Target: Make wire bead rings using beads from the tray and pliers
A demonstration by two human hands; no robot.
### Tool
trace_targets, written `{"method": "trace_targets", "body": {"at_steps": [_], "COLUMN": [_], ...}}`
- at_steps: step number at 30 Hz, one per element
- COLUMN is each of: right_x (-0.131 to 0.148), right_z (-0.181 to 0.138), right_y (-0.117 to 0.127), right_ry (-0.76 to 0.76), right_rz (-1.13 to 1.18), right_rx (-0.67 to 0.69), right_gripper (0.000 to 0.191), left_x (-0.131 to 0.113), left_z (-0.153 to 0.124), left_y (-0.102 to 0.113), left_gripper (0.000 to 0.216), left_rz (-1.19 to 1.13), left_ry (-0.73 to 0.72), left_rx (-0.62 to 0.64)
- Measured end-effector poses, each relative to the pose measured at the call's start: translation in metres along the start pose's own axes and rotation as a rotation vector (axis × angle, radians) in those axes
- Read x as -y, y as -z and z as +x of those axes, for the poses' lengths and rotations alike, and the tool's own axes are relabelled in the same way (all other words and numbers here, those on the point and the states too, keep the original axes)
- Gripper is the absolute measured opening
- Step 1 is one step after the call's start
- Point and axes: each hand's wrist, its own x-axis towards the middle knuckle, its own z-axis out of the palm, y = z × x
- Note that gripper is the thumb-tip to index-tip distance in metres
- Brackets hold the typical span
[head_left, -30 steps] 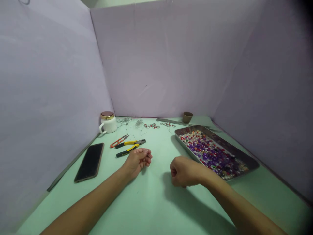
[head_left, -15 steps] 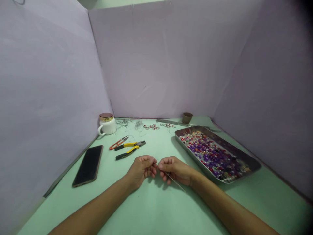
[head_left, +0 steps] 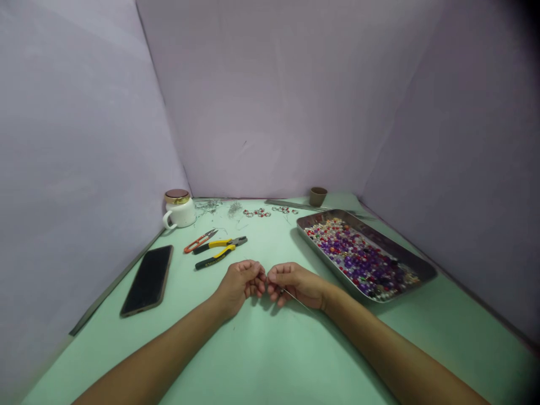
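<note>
My left hand (head_left: pixel 241 286) and my right hand (head_left: pixel 296 284) meet fingertip to fingertip over the green table, low in the middle of the view. A thin wire (head_left: pixel 296 299) is pinched between the right thumb and fingers, and its tail slants down to the right below the palm. The left thumb and forefinger are pressed together close to the wire's near end; what lies between them is too small to make out. To the right of my hands stands a metal tray (head_left: pixel 324 264) of mixed beads (head_left: pixel 358 259), purple, red and pearly white.
Yellow-black pliers (head_left: pixel 221 251) and orange thread snips (head_left: pixel 199 242) lie beyond my left hand. A phone (head_left: pixel 147 279) and a lidded white mug (head_left: pixel 180 214) are at left. Wire scraps (head_left: pixel 211 206), red-and-clear beaded rings (head_left: pixel 257 212), long wires (head_left: pixel 291 204) and a brown cup (head_left: pixel 318 196) sit along the back.
The whole view has shifted slightly, so everything appears a little further left and up. Both hands keep nearly the same pinch, the wire still in the right.
</note>
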Motion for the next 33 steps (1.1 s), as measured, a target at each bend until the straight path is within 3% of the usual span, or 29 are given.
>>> {"method": "trace_targets", "body": {"at_steps": [4, 7, 11, 14, 20, 23, 27, 33], "right_x": [0.001, 0.002, 0.001, -0.001, 0.0, -0.002, -0.01, -0.017], "right_z": [-0.001, 0.0, 0.001, -0.001, -0.006, -0.004, 0.002, 0.004], "right_y": [-0.005, -0.012, -0.021, -0.024, -0.023, -0.018, -0.013, -0.008], "right_ry": [0.019, 0.126, 0.324, 0.371, 0.527, 0.43, 0.226, 0.237], "right_rz": [-0.026, -0.142, -0.561, -0.878, -1.502, -1.721, -1.806, -1.8], "right_rx": [-0.042, -0.164, -0.317, -0.434, -0.495, -0.525, -0.559, -0.46], "right_gripper": [0.024, 0.024, 0.021, 0.022, 0.034, 0.048, 0.062, 0.069], "left_x": [0.0, 0.0, 0.0, 0.001, 0.002, 0.002, 0.002, 0.003], "left_z": [0.0, -0.001, -0.003, -0.003, 0.001, 0.002, 0.001, 0.002], "left_y": [0.0, -0.001, -0.002, -0.001, 0.004, 0.004, 0.004, 0.004], "left_gripper": [0.018, 0.016, 0.014, 0.013, 0.017, 0.016, 0.017, 0.018], "left_rz": [0.003, -0.001, -0.002, -0.01, -0.045, -0.05, -0.037, -0.018], "left_ry": [-0.011, -0.043, -0.082, -0.116, -0.138, -0.131, -0.116, -0.102], "left_rx": [-0.01, -0.028, -0.031, -0.033, -0.06, -0.058, -0.045, -0.04]}}
